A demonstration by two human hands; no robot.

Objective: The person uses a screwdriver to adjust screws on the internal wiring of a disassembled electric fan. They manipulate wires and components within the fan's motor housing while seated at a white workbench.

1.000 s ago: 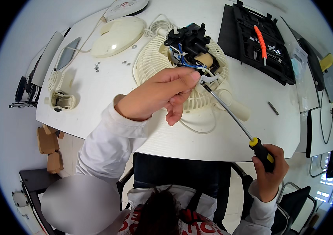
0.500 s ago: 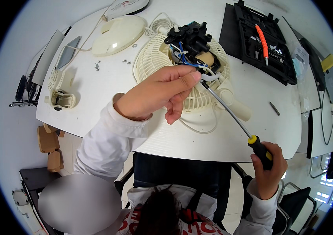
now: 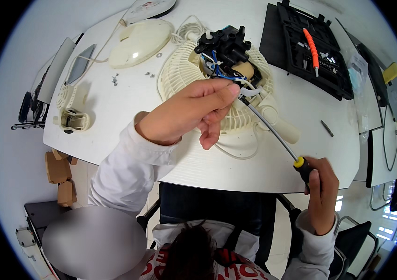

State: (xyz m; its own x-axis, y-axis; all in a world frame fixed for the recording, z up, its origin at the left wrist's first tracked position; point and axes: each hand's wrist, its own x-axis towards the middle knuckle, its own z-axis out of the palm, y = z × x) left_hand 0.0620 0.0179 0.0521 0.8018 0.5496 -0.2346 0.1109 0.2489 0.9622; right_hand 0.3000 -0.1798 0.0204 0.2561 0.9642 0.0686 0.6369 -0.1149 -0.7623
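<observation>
My left hand is closed in a pinch on one end of a small curved white plastic piece beside the fan's wiring. My right hand wraps round the black-and-yellow handle of a long screwdriver. Its tip meets the white piece near my left fingertips; the exact contact point is too small to tell. Behind them, a black fan motor and gear housing with blue and white wires rests on a cream fan grille. A cream tube-shaped neck sticks out toward the right.
Loose screws lie left of the grille. A cream round base and a cream housing part are farther left. At the right are an open black tool case, an orange flexible shaft and a small dark bit.
My right hand has shifted its grip on the screwdriver handle, rolling over it and moving slightly up. The left hand has stayed nearly still at the white piece.
</observation>
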